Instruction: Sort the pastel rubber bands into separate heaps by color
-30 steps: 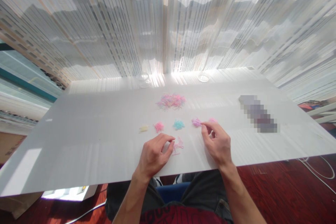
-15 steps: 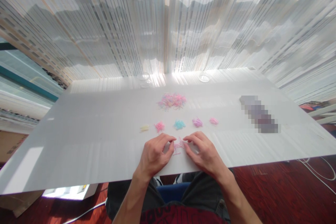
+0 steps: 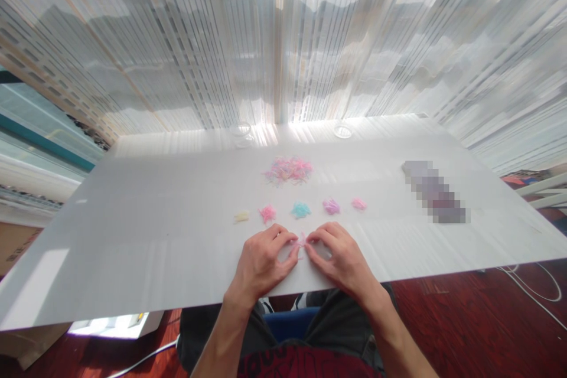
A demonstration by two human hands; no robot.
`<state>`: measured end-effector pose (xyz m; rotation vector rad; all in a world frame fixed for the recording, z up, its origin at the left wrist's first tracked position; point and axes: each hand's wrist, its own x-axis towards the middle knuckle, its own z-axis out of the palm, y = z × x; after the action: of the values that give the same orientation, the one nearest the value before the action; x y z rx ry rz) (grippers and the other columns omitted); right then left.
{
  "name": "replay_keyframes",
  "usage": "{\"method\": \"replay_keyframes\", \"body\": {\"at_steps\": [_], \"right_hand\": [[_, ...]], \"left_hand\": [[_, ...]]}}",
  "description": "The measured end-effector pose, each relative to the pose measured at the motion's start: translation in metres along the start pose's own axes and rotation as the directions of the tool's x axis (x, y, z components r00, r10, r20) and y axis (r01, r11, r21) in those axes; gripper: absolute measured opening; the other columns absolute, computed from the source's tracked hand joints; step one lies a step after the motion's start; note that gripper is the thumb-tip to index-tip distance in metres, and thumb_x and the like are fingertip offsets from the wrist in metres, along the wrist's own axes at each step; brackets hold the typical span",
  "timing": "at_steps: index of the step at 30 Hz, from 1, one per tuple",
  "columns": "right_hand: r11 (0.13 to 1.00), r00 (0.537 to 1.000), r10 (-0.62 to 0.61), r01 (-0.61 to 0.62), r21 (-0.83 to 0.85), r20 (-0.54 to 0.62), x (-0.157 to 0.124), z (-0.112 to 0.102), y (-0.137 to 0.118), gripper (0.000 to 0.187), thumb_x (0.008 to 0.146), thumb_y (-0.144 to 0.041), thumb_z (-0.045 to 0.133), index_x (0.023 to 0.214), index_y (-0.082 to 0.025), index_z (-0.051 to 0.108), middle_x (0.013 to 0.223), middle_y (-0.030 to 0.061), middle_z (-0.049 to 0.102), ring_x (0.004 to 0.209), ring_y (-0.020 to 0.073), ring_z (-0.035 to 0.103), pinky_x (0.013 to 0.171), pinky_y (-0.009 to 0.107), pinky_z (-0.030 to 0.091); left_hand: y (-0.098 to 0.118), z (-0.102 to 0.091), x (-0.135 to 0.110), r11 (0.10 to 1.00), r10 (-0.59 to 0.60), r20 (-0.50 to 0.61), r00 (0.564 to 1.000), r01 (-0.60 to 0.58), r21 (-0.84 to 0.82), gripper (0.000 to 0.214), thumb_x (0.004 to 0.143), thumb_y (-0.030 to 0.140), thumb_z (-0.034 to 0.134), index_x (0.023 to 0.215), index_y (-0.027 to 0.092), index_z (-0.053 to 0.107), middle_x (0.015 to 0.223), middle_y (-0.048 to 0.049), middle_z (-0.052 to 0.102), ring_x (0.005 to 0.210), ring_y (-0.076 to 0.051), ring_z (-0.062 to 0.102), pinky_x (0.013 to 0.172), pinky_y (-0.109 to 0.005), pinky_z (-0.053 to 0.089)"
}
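My left hand point(image 3: 261, 260) and my right hand point(image 3: 339, 257) meet near the front edge of the white table point(image 3: 155, 230), fingertips pinched on a small tangle of pink elastic bands point(image 3: 301, 243). Just beyond lies a row of small sorted piles: yellow point(image 3: 241, 216), pink point(image 3: 267, 213), teal point(image 3: 301, 209), purple point(image 3: 331, 206) and another pink point(image 3: 358, 204). Farther back sits a larger mixed pile of bands point(image 3: 289, 170).
Two small clear round dishes point(image 3: 241, 129) point(image 3: 343, 130) stand at the table's far edge by the sheer curtain. A blurred-out object point(image 3: 434, 191) lies on the right. White cables point(image 3: 538, 289) run over the red wood floor.
My right hand left the purple pile on the right and came back left to the pink tangle by my left hand. Both hands now pinch it together.
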<state>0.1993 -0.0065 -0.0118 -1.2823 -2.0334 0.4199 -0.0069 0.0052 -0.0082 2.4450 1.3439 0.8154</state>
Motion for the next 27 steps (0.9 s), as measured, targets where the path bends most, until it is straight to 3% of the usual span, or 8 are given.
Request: {"method": "replay_keyframes", "body": {"at_steps": [13,27], "right_hand": [[1.000,1.000,0.020,-0.020,0.022,-0.009,-0.0025,-0.0008,0.0018,0.008,0.096,-0.016,0.060,0.092,-0.021,0.065,0.087,0.0049,0.065,0.083,0.0216,0.062,0.077,0.036,0.052],[0.995,1.000,-0.023,0.025,0.093,-0.017,-0.0018,-0.0003,0.0002,0.015,0.098,-0.024,0.062,0.112,-0.024,0.068,0.091,0.0056,0.066,0.085,0.0209,0.065,0.077,0.035,0.057]], "left_hand": [[0.0002,-0.0058,0.0021,0.993,-0.004,0.029,1.000,0.007,-0.115,0.011,0.097,0.020,0.060,0.096,0.022,0.071,0.088,-0.0021,0.072,0.079,-0.016,0.069,0.073,-0.027,0.053],[-0.0025,-0.0060,0.0009,0.987,0.030,-0.017,0.999,-0.032,-0.158,0.013,0.098,0.022,0.060,0.099,0.022,0.073,0.097,-0.0039,0.074,0.080,-0.015,0.071,0.071,-0.024,0.056]]}}
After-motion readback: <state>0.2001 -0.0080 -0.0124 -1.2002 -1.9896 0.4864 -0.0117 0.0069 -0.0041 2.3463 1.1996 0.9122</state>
